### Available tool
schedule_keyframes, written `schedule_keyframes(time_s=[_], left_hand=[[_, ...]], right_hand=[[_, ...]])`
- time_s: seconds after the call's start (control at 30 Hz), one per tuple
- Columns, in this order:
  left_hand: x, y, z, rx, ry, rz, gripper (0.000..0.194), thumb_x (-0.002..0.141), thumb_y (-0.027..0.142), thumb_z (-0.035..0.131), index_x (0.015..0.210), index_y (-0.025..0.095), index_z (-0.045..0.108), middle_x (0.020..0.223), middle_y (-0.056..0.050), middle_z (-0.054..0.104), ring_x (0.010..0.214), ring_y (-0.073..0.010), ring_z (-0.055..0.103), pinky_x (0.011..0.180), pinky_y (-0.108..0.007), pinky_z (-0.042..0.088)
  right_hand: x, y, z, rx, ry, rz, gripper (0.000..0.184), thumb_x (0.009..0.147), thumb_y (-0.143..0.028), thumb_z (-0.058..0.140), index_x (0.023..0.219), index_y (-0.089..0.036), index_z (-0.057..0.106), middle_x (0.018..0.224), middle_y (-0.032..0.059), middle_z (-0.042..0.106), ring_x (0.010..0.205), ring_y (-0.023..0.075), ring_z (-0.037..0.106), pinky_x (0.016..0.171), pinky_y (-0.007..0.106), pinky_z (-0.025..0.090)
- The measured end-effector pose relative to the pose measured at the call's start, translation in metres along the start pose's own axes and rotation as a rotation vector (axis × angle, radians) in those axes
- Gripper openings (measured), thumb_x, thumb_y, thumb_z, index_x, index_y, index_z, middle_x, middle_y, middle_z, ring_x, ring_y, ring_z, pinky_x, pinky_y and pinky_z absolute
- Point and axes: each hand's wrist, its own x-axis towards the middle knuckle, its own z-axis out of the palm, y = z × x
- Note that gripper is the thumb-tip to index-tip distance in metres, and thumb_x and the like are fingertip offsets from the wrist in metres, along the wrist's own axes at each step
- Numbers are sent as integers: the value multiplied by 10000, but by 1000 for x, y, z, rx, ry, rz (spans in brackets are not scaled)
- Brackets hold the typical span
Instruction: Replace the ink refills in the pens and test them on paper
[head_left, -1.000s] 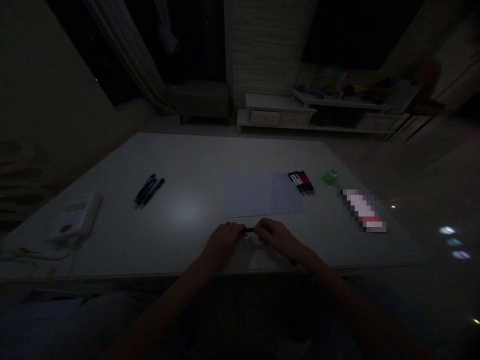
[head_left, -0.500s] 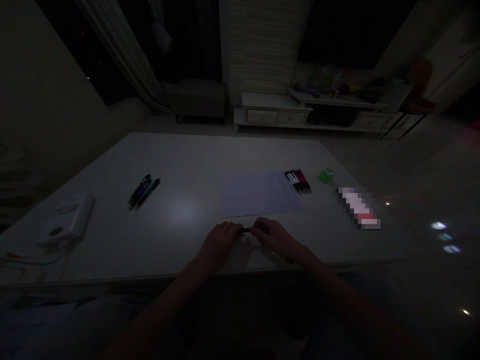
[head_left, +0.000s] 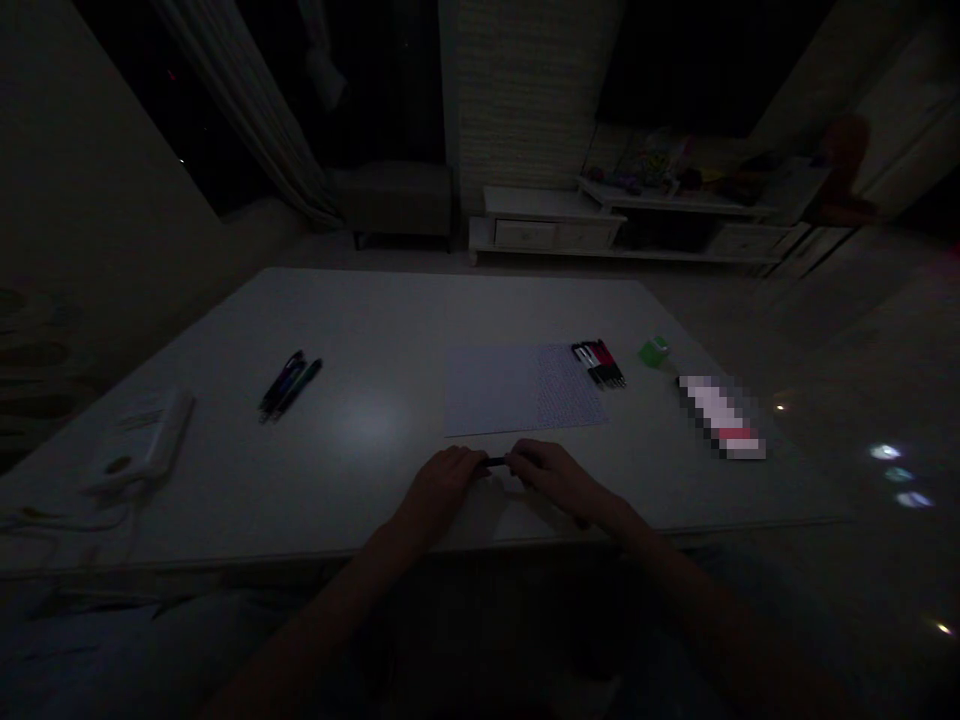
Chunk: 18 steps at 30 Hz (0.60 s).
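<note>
Between my two hands is a dark pen [head_left: 494, 462], held level just above the table near its front edge. My left hand [head_left: 445, 487] is closed around one end of it. The fingertips of my right hand [head_left: 553, 472] pinch the other end, so only a short middle stretch shows. Beyond my hands lies a sheet of paper [head_left: 491, 390], its right part covered in small writing. A row of several pens [head_left: 598, 364] rests at the paper's right edge. Another bunch of several pens [head_left: 291, 385] lies on the left of the table. The room is dim.
The white table [head_left: 375, 310] spans the view. At its right stand a small green container [head_left: 655, 350] and a blurred-out phone-like object [head_left: 720, 418]. A white packet [head_left: 142, 440] lies at the far left, with a cable [head_left: 67, 525] nearby. A low cabinet [head_left: 551, 220] stands behind.
My right hand has shifted slightly to the right, and a little more of the pen shows between my hands. The whole view has moved slightly.
</note>
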Motion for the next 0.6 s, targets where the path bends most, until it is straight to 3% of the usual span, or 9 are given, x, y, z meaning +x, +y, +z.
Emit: schedule_keyframes(time_s=[0.1, 0.23, 0.37, 0.47, 0.6], left_hand=[[0, 1, 0, 4, 15, 26, 169, 901, 248, 426, 990, 157, 537, 846, -54, 618, 779, -171, 567, 718, -313, 464], [1, 1, -2, 3, 23, 16, 172, 899, 253, 433, 998, 155, 533, 844, -53, 612, 783, -169, 566, 717, -309, 466], [1, 2, -3, 24, 9, 28, 170, 898, 253, 435, 997, 156, 533, 843, -53, 609, 784, -170, 561, 723, -311, 464], [0, 2, -3, 29, 2, 12, 163, 897, 238, 433, 993, 154, 534, 841, -55, 610, 782, -169, 562, 721, -313, 463], [1, 1, -3, 21, 11, 36, 161, 897, 240, 432, 982, 151, 537, 828, -52, 608, 773, -167, 563, 720, -313, 463]], right_hand=[[1, 1, 1, 60, -11, 53, 489, 859, -534, 328, 580, -160, 475, 504, -28, 417, 490, 92, 382, 495, 222, 299], [1, 0, 1, 46, 0, 32, 425, 810, -553, 431, 677, -158, 517, 559, -24, 473, 520, 97, 414, 512, 218, 317], [0, -1, 2, 40, -17, 55, 520, 858, -562, 307, 583, -157, 483, 502, -21, 428, 491, 95, 397, 503, 224, 311], [0, 0, 3, 15, -1, 10, 440, 824, -552, 412, 662, -158, 524, 581, -13, 485, 546, 103, 427, 520, 221, 320], [2, 0, 4, 81, -54, 115, 547, 854, -582, 284, 541, -165, 451, 466, -25, 392, 454, 94, 364, 473, 229, 298]])
